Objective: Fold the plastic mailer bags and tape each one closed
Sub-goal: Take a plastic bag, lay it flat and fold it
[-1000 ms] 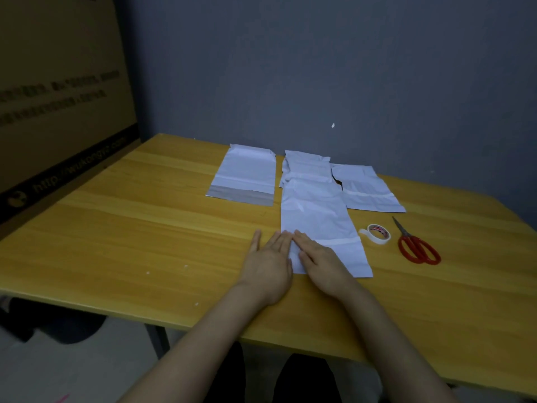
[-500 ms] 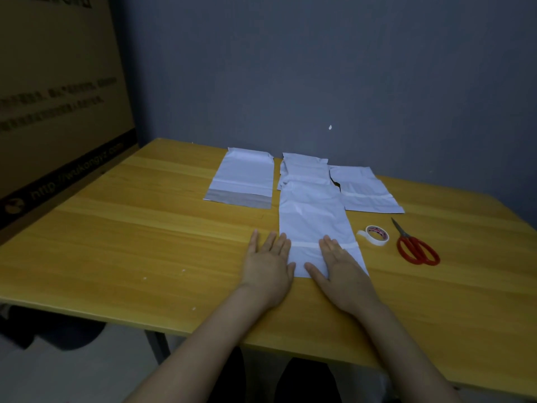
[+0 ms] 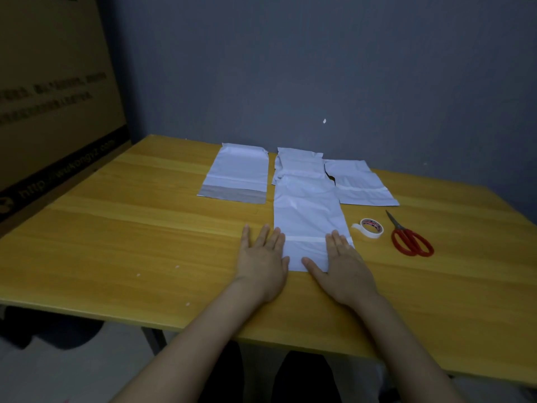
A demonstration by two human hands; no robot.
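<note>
Dim, bluish light, perhaps from overhead, greys the white mailer bag (image 3: 308, 210). Wide-angle distortion bows the table (image 3: 116, 228) edge; print on the cardboard (image 3: 52, 91) is blurred.

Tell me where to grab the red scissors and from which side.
Take the red scissors by their handle loops, coming from the near side with the right hand. They lie flat, with the loops toward you and the blades pointing away, so the fingers never meet the tips.

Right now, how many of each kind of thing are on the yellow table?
White mailer bags: 4 (left, back middle, right, front)
Tape roll: 1
Red scissors: 1
Total: 6
</note>
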